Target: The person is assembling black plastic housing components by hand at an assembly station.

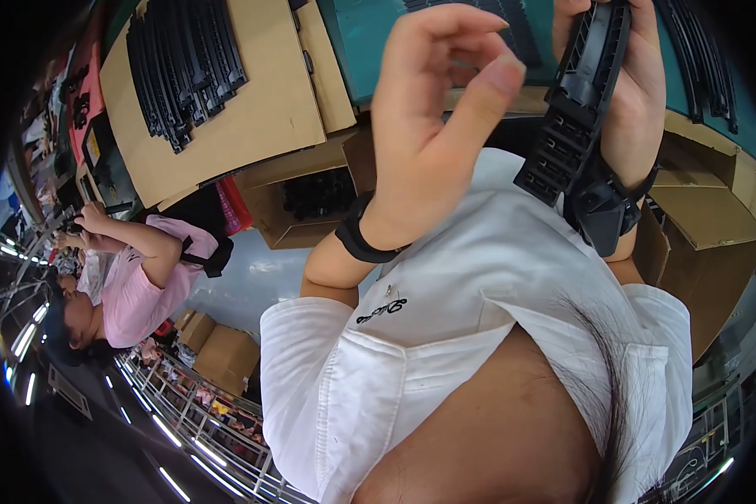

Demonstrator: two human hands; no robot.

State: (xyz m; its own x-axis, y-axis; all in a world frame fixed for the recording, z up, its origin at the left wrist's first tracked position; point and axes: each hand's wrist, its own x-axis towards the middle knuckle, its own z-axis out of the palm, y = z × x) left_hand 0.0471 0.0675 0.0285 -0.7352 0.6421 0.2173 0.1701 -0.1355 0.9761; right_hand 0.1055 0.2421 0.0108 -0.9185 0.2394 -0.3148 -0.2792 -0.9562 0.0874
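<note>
My right hand (632,109) is closed round a long black plastic part (586,76), held upright and slightly tilted. One face of it is a smooth channel, and its lower end has rows of slots. To its left my left hand (433,118) is raised, apart from the part. Its fingers are curled in, with the thumb tip close to the bent fingers; anything between them is too small or hidden to make out. A black band (365,231) circles my left wrist. At my right wrist a bulky black device (601,210) is strapped on.
Several slim black strips (185,63) lie on a cardboard sheet (269,109) at the left. More black strips (701,59) lie on the green tabletop (357,50) at right. Below the table are an open carton (269,181) of black parts and another carton (706,210). A co-worker (151,286) in pink is at left.
</note>
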